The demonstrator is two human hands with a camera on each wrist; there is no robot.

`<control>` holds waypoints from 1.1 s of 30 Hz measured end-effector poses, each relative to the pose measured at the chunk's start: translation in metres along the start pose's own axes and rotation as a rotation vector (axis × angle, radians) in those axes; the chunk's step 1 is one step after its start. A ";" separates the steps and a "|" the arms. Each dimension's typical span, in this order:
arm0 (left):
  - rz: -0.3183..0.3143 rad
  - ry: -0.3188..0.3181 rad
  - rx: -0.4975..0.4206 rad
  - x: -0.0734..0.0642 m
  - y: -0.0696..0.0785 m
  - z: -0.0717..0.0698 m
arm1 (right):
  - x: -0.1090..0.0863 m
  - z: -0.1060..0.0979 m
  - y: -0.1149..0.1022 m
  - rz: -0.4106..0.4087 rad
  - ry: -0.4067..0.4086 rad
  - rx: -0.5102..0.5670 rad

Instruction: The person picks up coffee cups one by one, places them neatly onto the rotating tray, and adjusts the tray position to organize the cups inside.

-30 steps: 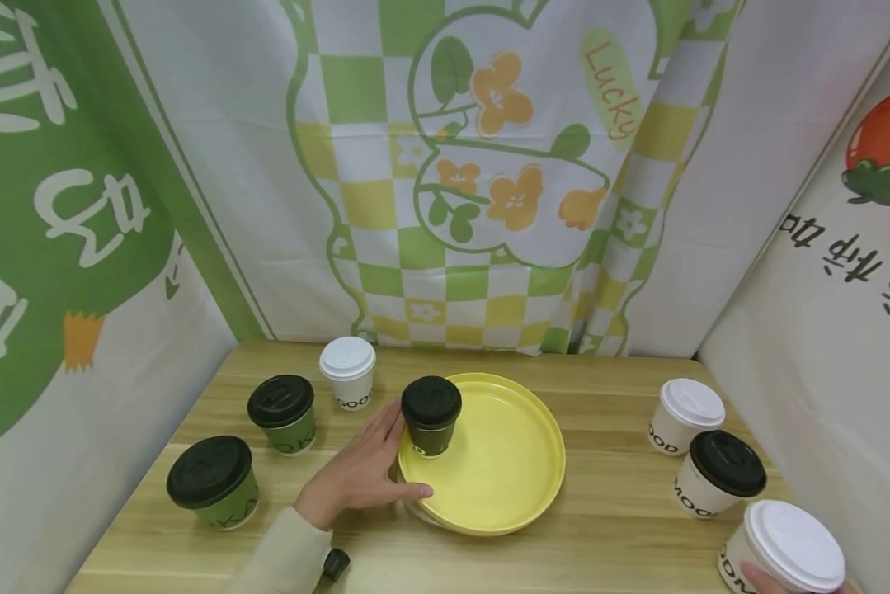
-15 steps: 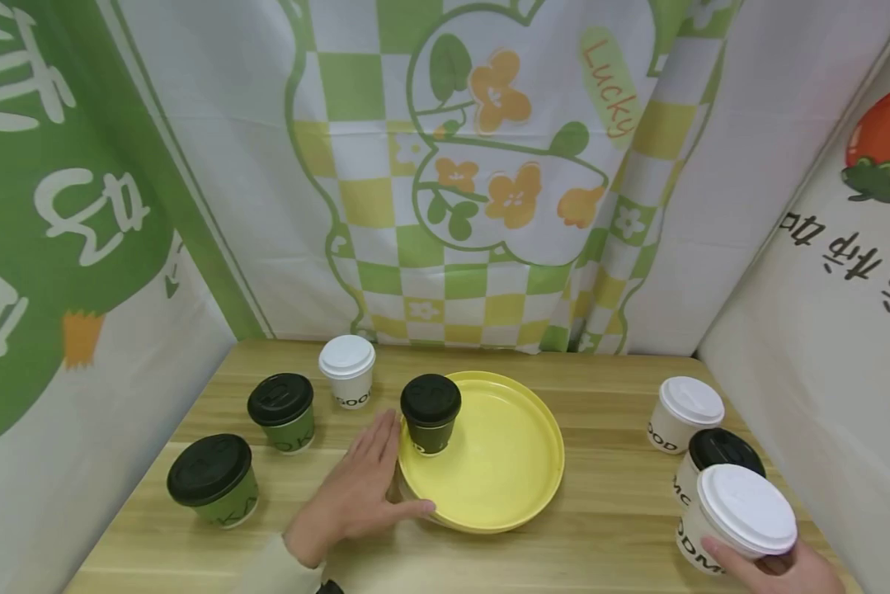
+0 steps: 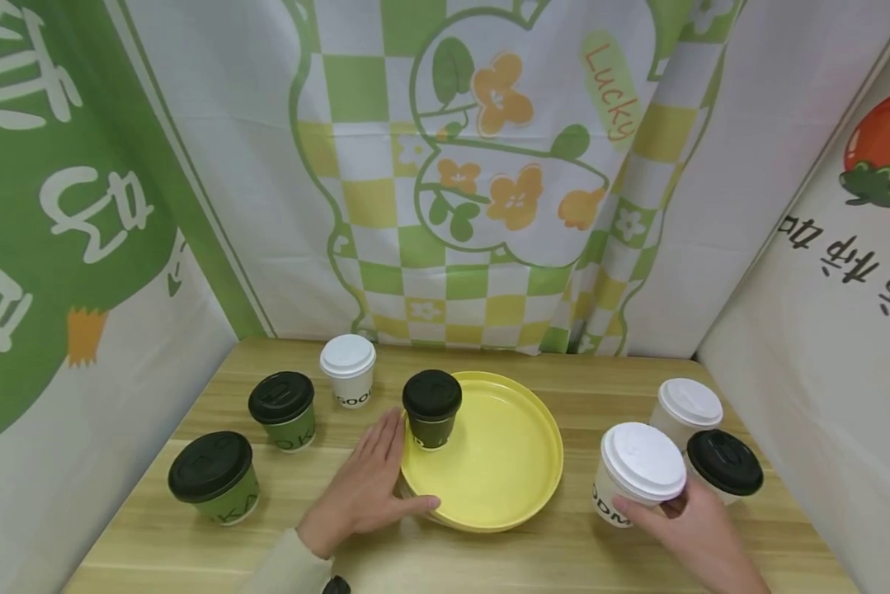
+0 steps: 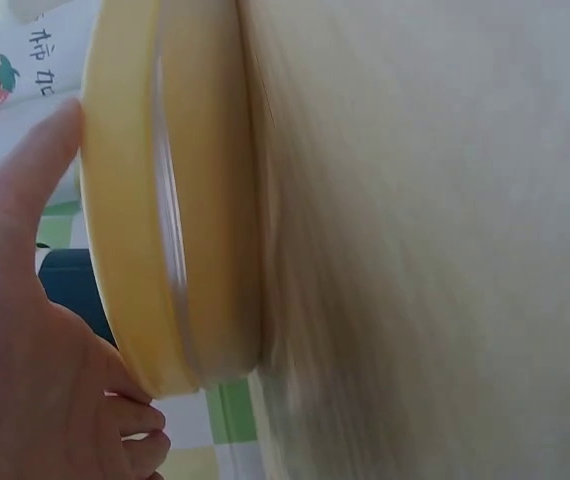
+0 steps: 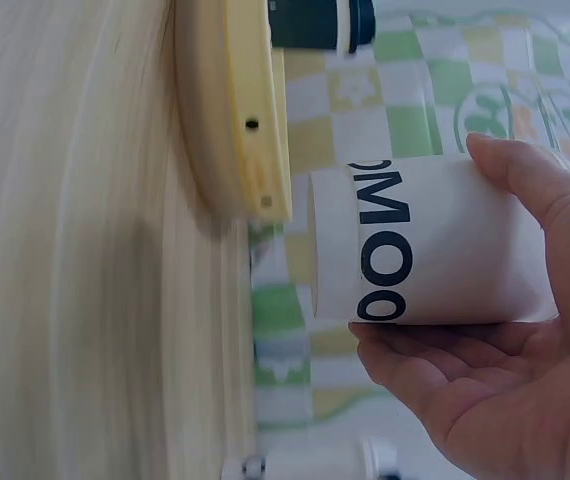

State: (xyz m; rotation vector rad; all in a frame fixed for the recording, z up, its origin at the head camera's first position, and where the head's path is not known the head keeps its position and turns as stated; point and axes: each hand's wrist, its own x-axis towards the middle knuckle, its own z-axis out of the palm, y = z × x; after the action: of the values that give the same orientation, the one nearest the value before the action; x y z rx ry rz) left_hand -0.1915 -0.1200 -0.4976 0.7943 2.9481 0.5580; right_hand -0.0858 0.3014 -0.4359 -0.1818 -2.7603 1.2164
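White cup (image 3: 633,478) is in my right hand (image 3: 700,528): thumb one side, fingers curled round the other, base clear of the table (image 3: 548,565), near the right side of the yellow tray (image 3: 500,462). My left hand (image 3: 363,495) is on the tray's left edge, fingers straight, thumb spread wide. Dark cup (image 3: 431,410) stands on the tray beside it. Far left: two green cups (image 3: 216,478), small white cup (image 3: 349,371). Far right: black-lidded cup (image 3: 725,460), white-lidded cup (image 3: 688,404).

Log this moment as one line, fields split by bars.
right hand: grips white-lidded cup, raised above table | left hand: touches yellow tray at left rim | on tray: one black-lidded cup, left side
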 end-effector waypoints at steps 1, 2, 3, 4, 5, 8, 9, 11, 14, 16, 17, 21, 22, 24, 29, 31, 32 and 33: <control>0.005 0.003 0.009 0.002 -0.002 0.000 | 0.003 0.005 -0.005 -0.015 -0.008 0.014; 0.010 0.006 0.015 0.003 -0.003 0.000 | 0.007 0.011 -0.011 -0.019 -0.021 0.024; 0.016 0.007 0.018 0.005 -0.005 -0.001 | 0.010 0.016 -0.016 -0.022 -0.032 0.032; 0.021 0.006 0.020 0.006 -0.006 -0.001 | 0.013 0.021 -0.022 -0.024 -0.042 0.041; 0.024 0.004 0.020 0.007 -0.007 -0.002 | 0.016 0.026 -0.028 -0.017 -0.055 0.059; 0.034 0.002 0.005 0.009 -0.011 -0.003 | 0.026 0.044 -0.042 -0.044 -0.099 0.124; 0.035 -0.001 0.002 0.010 -0.011 -0.004 | 0.029 0.050 -0.047 -0.063 -0.111 0.146; 0.036 -0.004 -0.013 0.010 -0.013 -0.004 | 0.035 0.063 -0.056 -0.105 -0.140 0.197; 0.035 -0.013 -0.021 0.010 -0.014 -0.005 | 0.043 0.083 -0.067 -0.185 -0.198 0.267; 0.034 -0.015 -0.027 0.010 -0.014 -0.005 | 0.047 0.095 -0.074 -0.209 -0.240 0.300; 0.034 -0.014 -0.028 0.010 -0.014 -0.005 | 0.048 0.101 -0.077 -0.224 -0.261 0.314; 0.041 -0.011 -0.050 0.010 -0.015 -0.005 | 0.054 0.122 -0.082 -0.261 -0.328 0.356; 0.045 -0.012 -0.054 0.010 -0.015 -0.005 | 0.055 0.127 -0.083 -0.270 -0.346 0.366; 0.053 -0.014 -0.062 0.010 -0.015 -0.006 | 0.057 0.136 -0.082 -0.294 -0.381 0.379; 0.080 -0.012 -0.073 0.010 -0.015 -0.007 | 0.060 0.155 -0.077 -0.330 -0.430 0.403; 0.085 -0.010 -0.074 0.009 -0.014 -0.007 | 0.060 0.161 -0.075 -0.339 -0.432 0.407; 0.084 -0.010 -0.073 0.009 -0.014 -0.008 | 0.061 0.163 -0.074 -0.340 -0.431 0.407; 0.083 -0.010 -0.073 0.009 -0.014 -0.008 | 0.061 0.165 -0.073 -0.340 -0.431 0.406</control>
State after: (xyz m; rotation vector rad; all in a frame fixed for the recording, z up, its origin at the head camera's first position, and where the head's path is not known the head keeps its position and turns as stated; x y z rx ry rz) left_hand -0.2075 -0.1296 -0.4950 0.9125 2.8778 0.6609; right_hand -0.1766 0.1423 -0.4886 0.6272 -2.6152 1.8357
